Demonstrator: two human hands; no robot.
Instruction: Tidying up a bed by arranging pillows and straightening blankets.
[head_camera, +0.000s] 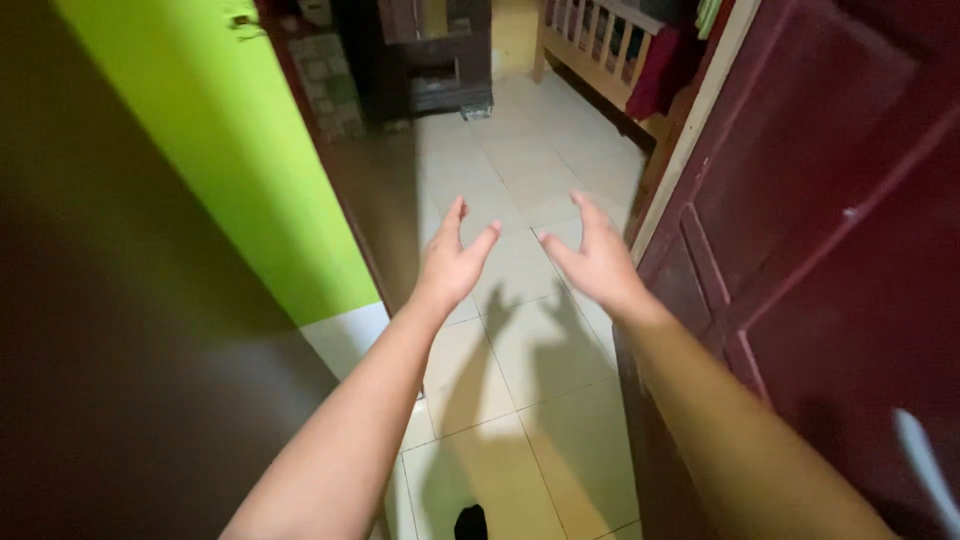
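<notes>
Left hand (452, 262) open, right hand (597, 262) open, both empty

Both hands hang apart over the tiled floor (520, 300). A wall (230, 180) stands left of the left hand (452, 262), a door (820, 250) just right of the right hand (598, 262), and a wooden bed frame (600, 50) far ahead.

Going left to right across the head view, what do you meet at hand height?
Green wall → left hand → tiled floor → right hand → dark red door.

Lime-green wall (240, 150), dark red door (830, 200)
</notes>
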